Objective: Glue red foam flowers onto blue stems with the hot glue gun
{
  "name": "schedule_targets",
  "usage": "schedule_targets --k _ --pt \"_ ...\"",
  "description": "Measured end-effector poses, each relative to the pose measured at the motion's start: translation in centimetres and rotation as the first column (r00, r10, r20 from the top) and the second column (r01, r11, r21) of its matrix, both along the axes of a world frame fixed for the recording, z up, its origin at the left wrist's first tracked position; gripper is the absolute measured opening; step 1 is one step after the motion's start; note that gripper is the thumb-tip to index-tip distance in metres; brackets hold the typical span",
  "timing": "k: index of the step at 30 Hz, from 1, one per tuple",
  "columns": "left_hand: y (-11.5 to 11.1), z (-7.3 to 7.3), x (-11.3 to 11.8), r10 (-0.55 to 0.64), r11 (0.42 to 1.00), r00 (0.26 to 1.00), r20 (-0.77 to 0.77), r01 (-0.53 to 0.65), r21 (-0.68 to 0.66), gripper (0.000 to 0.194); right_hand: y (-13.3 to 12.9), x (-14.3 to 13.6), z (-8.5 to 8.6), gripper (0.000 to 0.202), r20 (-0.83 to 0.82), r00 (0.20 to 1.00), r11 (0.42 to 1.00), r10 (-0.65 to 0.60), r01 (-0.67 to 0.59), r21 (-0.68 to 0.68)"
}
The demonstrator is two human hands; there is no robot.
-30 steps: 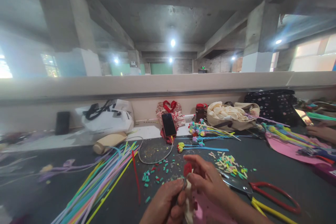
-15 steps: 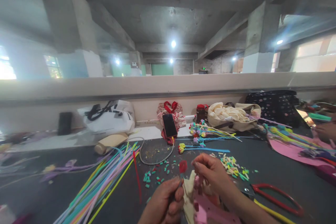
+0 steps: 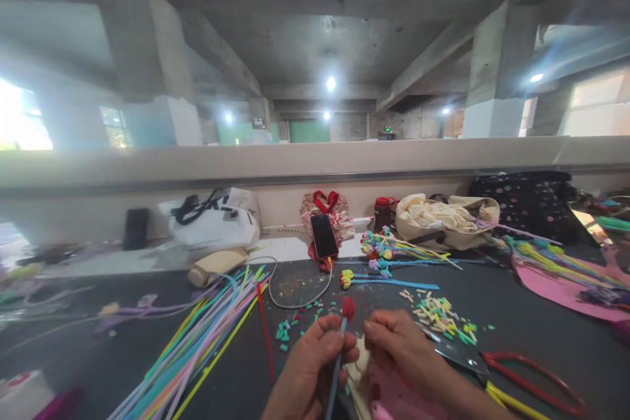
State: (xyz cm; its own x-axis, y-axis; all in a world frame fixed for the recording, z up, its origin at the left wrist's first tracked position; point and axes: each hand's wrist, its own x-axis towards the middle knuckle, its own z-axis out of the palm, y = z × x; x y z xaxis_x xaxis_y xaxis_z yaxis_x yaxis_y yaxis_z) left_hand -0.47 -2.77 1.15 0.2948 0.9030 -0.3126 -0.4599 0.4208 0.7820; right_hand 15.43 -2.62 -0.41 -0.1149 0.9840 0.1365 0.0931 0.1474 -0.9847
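Note:
A flower with a red fuzzy head (image 3: 348, 308) on a blue pipe-cleaner stem (image 3: 335, 384) is pinched in my left hand (image 3: 312, 361), its head upward. Close on the right is my right hand (image 3: 396, 341), with fingers curled together; whatever they may hold is hidden. Beneath it lies a pink plastic tool (image 3: 388, 387), partly covered by the hand, beside a cream cloth (image 3: 360, 374). Scissors with red handles (image 3: 531, 374) rest to the right of my right forearm. A single red pipe cleaner (image 3: 264, 335) lies left of my left hand.
Loose coloured pipe cleaners (image 3: 197, 348) spread across the left. Cut pieces (image 3: 443, 315) are scattered at right centre. Finished flowers (image 3: 384, 246) lie behind, near a phone (image 3: 323, 236) with its cable. Bags (image 3: 211, 220) stand along the back partition.
The flower in my left hand has tilted, and more of its blue stem shows below. My right hand has lowered slightly and its fingers have curled in. The view has shifted a little.

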Motion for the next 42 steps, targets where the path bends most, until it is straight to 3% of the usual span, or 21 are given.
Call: schedule_targets --k 4,7,12,15,19,25,32,39,42 --pt "0.3 -0.2 -0.1 -0.003 1.000 0.999 0.046 0.003 0.010 0.040 -0.2 0.1 0.7 0.017 0.145 0.989 0.996 0.017 -0.029 0.087" --pt "0.3 0.1 -0.2 0.003 1.000 0.997 0.073 -0.003 -0.009 0.037 -0.4 0.3 1.0 0.020 0.208 0.978 0.993 0.003 -0.028 0.116" --pt "0.2 0.7 -0.5 0.058 0.997 0.997 0.047 -0.055 -0.049 0.032 -0.2 0.4 0.4 0.010 0.160 0.987 0.998 -0.013 0.001 0.071" --pt "0.1 0.7 -0.6 0.056 0.997 0.998 0.025 -0.054 -0.061 0.030 -0.1 0.4 -0.2 0.016 0.090 0.996 0.998 0.029 -0.034 0.057" --pt "-0.1 0.9 -0.6 0.065 0.997 0.998 -0.028 -0.064 0.042 0.021 0.0 0.5 -0.4 0.030 0.166 0.986 0.995 0.032 -0.047 0.083" --pt "-0.1 0.8 -0.2 0.173 0.973 0.970 -0.173 -0.141 0.181 0.021 0.0 0.4 -0.3 0.038 0.301 0.952 0.992 -0.052 0.014 0.128" --pt "0.6 0.2 -0.2 0.287 0.936 0.907 -0.307 -0.197 0.293 0.019 -0.3 0.3 1.1 0.020 0.429 0.902 0.968 -0.047 -0.064 0.241" --pt "0.5 0.9 -0.4 0.320 0.913 0.854 -0.411 -0.161 0.376 0.011 -0.2 0.5 0.4 0.009 0.358 0.930 0.974 -0.087 0.003 0.229" --pt "0.5 1.1 -0.4 0.317 0.915 0.829 -0.460 -0.140 0.379 0.009 -0.1 0.5 -0.2 0.020 0.280 0.956 0.982 -0.081 0.028 0.187"
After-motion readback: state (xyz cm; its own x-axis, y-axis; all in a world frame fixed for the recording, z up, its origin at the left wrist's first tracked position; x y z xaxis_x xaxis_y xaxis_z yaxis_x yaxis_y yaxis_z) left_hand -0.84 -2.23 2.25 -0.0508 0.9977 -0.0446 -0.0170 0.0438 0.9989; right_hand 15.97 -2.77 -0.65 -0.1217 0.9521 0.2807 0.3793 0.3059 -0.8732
